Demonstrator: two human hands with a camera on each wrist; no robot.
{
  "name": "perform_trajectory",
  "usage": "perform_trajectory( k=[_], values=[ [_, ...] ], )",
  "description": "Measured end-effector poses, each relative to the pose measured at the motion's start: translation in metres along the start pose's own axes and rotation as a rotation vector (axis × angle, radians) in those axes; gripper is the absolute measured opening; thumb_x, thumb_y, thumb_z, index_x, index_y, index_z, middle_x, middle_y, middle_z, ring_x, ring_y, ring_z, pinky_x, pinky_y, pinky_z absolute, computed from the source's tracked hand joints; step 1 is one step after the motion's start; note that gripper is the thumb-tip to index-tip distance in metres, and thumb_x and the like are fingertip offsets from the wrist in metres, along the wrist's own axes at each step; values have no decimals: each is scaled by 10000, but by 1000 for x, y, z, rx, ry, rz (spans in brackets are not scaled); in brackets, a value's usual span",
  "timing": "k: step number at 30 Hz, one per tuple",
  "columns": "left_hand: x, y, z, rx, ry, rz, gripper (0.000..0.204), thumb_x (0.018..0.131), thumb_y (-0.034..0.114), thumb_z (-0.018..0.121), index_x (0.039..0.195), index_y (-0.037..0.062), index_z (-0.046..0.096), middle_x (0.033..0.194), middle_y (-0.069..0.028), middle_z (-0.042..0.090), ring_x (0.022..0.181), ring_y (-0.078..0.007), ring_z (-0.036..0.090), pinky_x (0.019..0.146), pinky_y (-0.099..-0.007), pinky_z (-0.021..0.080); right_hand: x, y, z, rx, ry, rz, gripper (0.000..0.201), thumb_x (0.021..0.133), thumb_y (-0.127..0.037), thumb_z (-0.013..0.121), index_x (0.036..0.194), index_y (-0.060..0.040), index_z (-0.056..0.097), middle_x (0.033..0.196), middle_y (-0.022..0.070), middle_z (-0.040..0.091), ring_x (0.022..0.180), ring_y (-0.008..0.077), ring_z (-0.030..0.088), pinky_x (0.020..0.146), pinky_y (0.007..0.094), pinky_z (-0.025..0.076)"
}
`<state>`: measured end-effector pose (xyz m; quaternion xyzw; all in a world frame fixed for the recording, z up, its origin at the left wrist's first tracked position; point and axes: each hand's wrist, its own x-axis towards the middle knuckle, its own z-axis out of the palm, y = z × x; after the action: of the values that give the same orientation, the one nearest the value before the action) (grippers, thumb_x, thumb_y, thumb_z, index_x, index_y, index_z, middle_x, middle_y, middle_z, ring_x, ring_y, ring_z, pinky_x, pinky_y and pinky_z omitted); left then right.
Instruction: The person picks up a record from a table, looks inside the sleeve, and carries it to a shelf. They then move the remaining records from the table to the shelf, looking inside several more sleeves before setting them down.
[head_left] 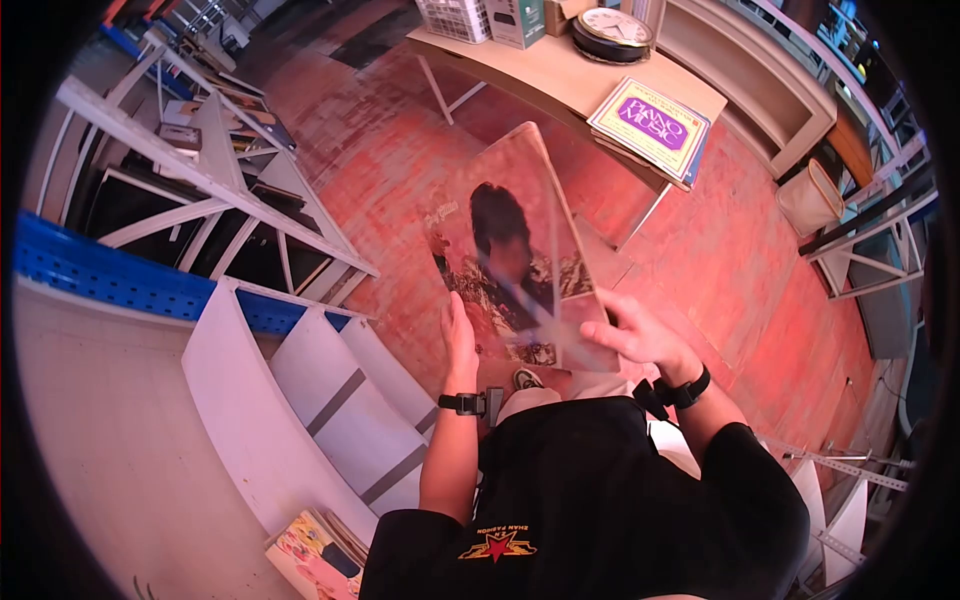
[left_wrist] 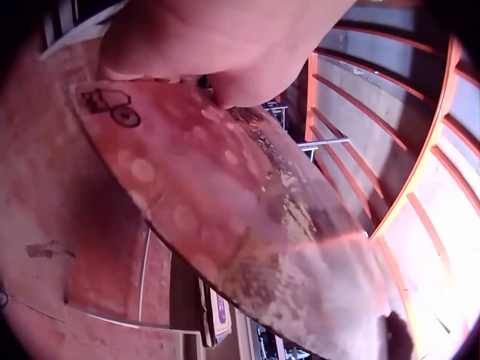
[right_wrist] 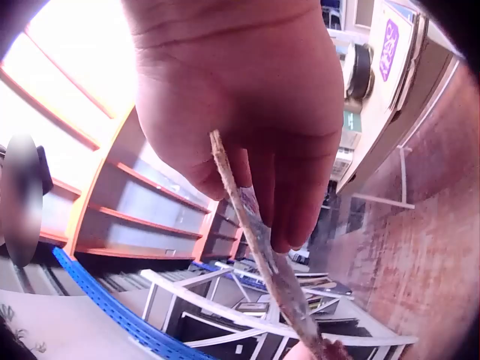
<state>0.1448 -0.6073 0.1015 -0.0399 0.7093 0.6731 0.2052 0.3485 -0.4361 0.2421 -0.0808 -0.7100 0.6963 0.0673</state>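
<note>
A large, flat record sleeve (head_left: pixel 530 290) with worn edges, a glossy front and a picture of a dark-haired person tilts upright before my body. My left hand (head_left: pixel 460 340) holds its left edge near the bottom; in the left wrist view that hand (left_wrist: pixel 217 45) grips the sleeve (left_wrist: pixel 202 180) at the top of the picture. At the lower right corner my right hand (head_left: pixel 640 335) pinches it, thumb on the front. The right wrist view shows the sleeve's frayed edge (right_wrist: pixel 259 240) between the thumb and fingers of the right hand (right_wrist: pixel 240 82).
A table (head_left: pixel 530 70) ahead bears a "Piano Music" book (head_left: pixel 655 125) on a stack, a round clock (head_left: pixel 612 30) and a white basket (head_left: pixel 453 18). White metal racks (head_left: pixel 200 190) stand left, above white shelving (head_left: pixel 290 400). Picture-covered books (head_left: pixel 315 560) lie lower left.
</note>
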Motion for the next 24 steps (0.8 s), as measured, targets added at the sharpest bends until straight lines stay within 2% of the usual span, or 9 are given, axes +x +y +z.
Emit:
perform_trajectory(
  k=[3,4,5,7,10,13,19,21,24],
  values=[
    [11,-25,-4,-151,-26,31,414,991,384,437,1092,0,553,1044,-68,555,944,-135,523,832,-286,424,12,-22,27,-13,-86,-88,523,914,-265,597,1343,-9,439,1135,100,595,1042,143,532,881,291,451],
    [22,-36,-3,-289,-68,24,400,992,398,426,1018,22,560,911,-39,572,823,-112,545,719,-265,446,15,-28,32,-18,-116,-81,548,912,-281,600,1355,-10,425,1149,104,590,1047,152,531,894,302,446],
    [27,-50,-9,-301,-62,26,400,992,398,426,1018,22,560,911,-39,572,823,-112,545,719,-265,446,18,-32,38,-23,-145,-71,574,909,-297,604,1368,-11,412,1163,109,584,1052,162,530,906,312,441],
    [6,-14,-11,-258,-248,-70,395,997,413,407,900,56,543,705,7,529,603,-90,508,527,-241,411,25,-34,45,-55,-172,-69,611,923,-373,566,1376,-1,394,1190,121,570,1075,176,521,944,330,421],
    [9,-16,-12,-352,-222,-78,404,1001,426,387,809,92,510,565,38,453,444,-82,420,397,-235,318,34,-32,56,-78,-189,-136,615,956,-425,480,1380,9,382,1230,140,552,1131,193,498,980,346,397],
    [13,-20,-15,-397,-228,-64,426,1002,439,372,793,97,516,542,30,447,416,-96,417,379,-245,314,39,-31,66,-90,-146,-191,596,988,-421,389,1383,25,368,1292,162,516,1199,217,465,1020,358,359],
    [21,-27,-20,-541,-300,-189,439,1007,459,324,905,92,542,667,15,527,556,-81,495,476,-241,383,51,-30,72,-12,-241,13,542,1010,-345,354,1398,32,341,1378,163,443,1264,245,424,1061,357,308],
    [21,-25,-20,-529,-325,-221,470,996,499,309,965,94,545,713,12,544,596,-81,507,499,-236,392,56,-30,88,-62,-74,-177,486,1004,-250,386,1404,23,341,1380,153,442,1282,228,402,1062,345,307],
    [21,-27,-36,-426,-390,-316,567,958,597,289,1065,103,547,790,6,579,678,-95,543,558,-251,421,57,-50,108,52,35,-174,473,952,-96,445,1409,-14,353,1310,174,515,1215,257,490,1007,333,376]
  ],
)
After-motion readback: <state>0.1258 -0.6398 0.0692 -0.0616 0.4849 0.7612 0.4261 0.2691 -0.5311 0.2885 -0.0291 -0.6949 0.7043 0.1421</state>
